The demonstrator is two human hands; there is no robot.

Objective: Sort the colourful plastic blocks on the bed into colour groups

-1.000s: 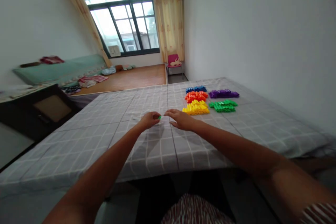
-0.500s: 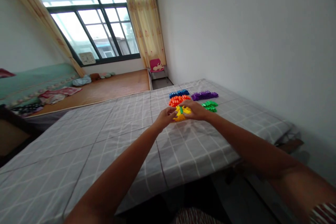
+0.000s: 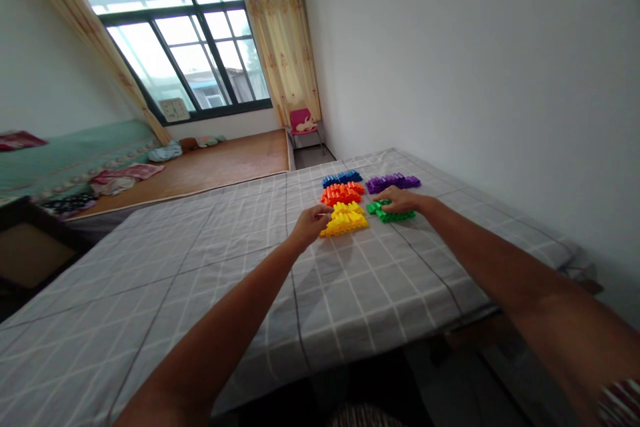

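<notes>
Surface: broad, covered with a grey cloth checked in white and dark lines (image 3: 225, 253). Five heaps of small, ridged, plastic-looking pieces lie on it. Left column, far to near: blue heap (image 3: 342, 179), orange-red heap (image 3: 341, 193), yellow heap (image 3: 345, 222). Right column: purple heap (image 3: 393, 183) farther off, bright green heap (image 3: 399, 217) nearer, just right of the yellow.

Right hand (image 3: 399, 199): over the green heap, fingers reaching across its top, forefinger extended, thumb lower; cannot tell how far its grip is closed or whether it has hold of a piece. Left hand (image 3: 311, 225): at the left edge of the yellow heap, fingers bent, grip slightly open; contact with the heap unclear.
</notes>
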